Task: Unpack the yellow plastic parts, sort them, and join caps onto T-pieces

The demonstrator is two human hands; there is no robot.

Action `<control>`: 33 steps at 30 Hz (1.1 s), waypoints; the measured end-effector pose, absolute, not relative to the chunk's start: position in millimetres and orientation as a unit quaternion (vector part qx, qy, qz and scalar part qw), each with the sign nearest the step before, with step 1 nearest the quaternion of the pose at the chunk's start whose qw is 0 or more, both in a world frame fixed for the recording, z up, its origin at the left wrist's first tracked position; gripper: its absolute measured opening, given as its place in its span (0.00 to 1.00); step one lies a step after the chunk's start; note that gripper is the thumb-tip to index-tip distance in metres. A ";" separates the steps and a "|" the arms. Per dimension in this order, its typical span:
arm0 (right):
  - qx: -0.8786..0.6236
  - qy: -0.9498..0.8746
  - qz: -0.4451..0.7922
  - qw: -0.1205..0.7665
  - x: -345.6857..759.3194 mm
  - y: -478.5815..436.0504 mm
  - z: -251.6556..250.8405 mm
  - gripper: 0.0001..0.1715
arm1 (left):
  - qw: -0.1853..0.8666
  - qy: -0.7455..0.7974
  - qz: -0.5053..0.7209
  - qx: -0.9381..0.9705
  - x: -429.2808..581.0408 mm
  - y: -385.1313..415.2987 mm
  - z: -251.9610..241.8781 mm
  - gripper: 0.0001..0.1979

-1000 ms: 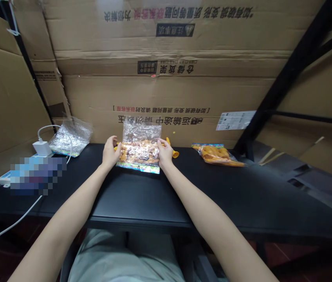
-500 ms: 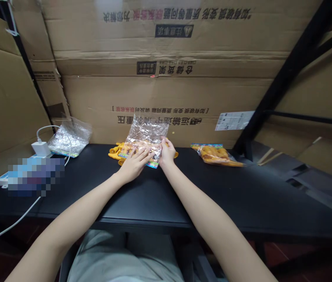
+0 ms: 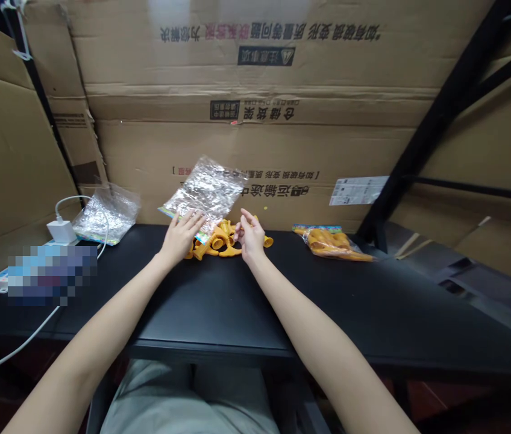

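Observation:
A clear plastic bag [image 3: 205, 187] with a colourful printed strip leans up toward the cardboard behind. My left hand [image 3: 181, 238] has hold of its lower left part, fingers stretched over the film and thumb hidden. Beneath the bag's lower edge lies a pile of orange-yellow plastic toy pieces [image 3: 219, 241], some with flared, horn-like ends. My right hand [image 3: 250, 236] is at the pile's right side, fingers loosely curled and apart from the bag. No piece shows in its grasp, and a few pieces are partly hidden behind it.
To the right lies a filled bag of orange-yellow toys [image 3: 330, 241]. Another clear bag [image 3: 111, 211] rests at the left, beside a white charger [image 3: 61, 231] and its cable [image 3: 34, 334]. Cardboard [image 3: 255, 138] walls the back of the black table [image 3: 219, 313]; a black metal post [image 3: 422, 132] slants at right.
The bag has shifted left and up with my left hand, uncovering the toy pieces. My right hand has let go of the bag's right edge.

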State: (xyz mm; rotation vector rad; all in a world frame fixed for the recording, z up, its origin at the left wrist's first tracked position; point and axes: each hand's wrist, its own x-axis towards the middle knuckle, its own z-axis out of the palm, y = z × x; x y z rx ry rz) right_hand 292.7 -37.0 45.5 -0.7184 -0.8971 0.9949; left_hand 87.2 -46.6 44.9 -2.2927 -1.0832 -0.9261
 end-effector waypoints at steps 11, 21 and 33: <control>-0.374 -0.608 0.396 0.578 271.2 -42.0 11.9 0.21 | 0.202 -0.601 -0.188 -0.750 -38.9 -9.6 28.1 0.32; -0.395 -0.693 0.349 0.492 265.5 -46.6 2.1 0.15 | 0.191 -0.696 -0.127 -0.680 -86.4 5.0 22.1 0.30; -0.398 -0.702 0.357 0.470 263.1 -45.5 -1.3 0.12 | 0.125 -0.818 -0.012 -0.562 -83.3 19.6 27.5 0.31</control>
